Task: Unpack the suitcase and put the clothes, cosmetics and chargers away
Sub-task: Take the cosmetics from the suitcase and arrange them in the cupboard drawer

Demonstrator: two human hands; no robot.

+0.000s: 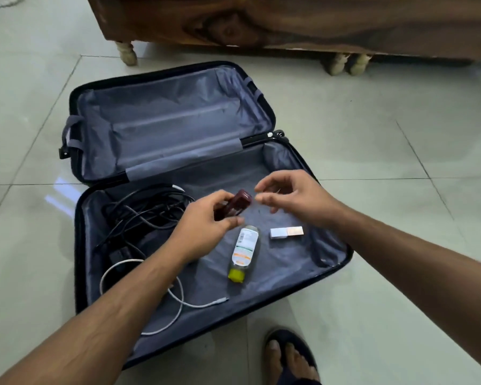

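Observation:
A dark suitcase (334, 263) lies open on the floor, grey lining showing in both halves. My left hand (206, 222) holds a small maroon cosmetic container (235, 202) above the near half. My right hand (292, 194) hovers just right of it with loosely curled fingers, holding nothing. Below them lie a clear bottle (245, 250) with a yellow cap and a small silver and pink case (286, 232). A tangle of black charger cables (145, 209) and a white cable (178, 295) fill the left side of the near half.
A wooden bed frame (289, 20) on pale turned legs stands behind the suitcase. Glossy light floor tiles (400, 134) surround it. My foot in a dark sandal (289, 354) is at the bottom right, next to the suitcase's near edge.

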